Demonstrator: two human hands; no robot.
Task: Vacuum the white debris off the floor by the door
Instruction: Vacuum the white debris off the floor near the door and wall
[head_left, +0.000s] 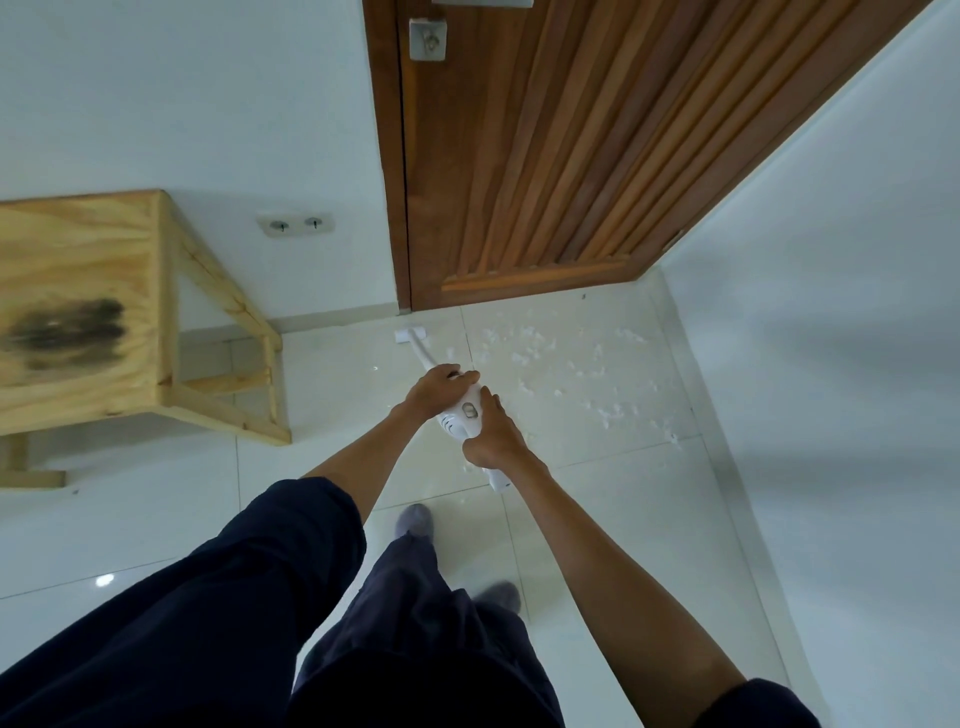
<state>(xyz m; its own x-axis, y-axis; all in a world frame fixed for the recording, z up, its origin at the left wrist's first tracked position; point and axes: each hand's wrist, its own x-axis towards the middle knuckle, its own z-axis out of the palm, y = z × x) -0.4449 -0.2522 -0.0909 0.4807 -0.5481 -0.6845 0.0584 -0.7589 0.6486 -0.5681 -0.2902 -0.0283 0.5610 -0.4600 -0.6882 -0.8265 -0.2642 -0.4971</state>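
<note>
A white stick vacuum (457, 418) slants down from my hands to the pale tiled floor. Its flat nozzle (410, 334) rests on the tile near the left foot of the brown slatted door (545, 156). My left hand (439, 387) grips the upper body of the vacuum. Just behind it my right hand (491, 431) grips the handle, a finger lying close to the switch. White debris (550, 358) lies scattered over the tiles to the right of the nozzle, in front of the door and toward the right wall.
A light wooden table (88, 312) with a dark stain stands at the left against the wall. A double wall socket (296, 224) sits low between table and door. The right wall (831, 364) runs close alongside. My feet in grey socks (413, 519) stand behind the vacuum.
</note>
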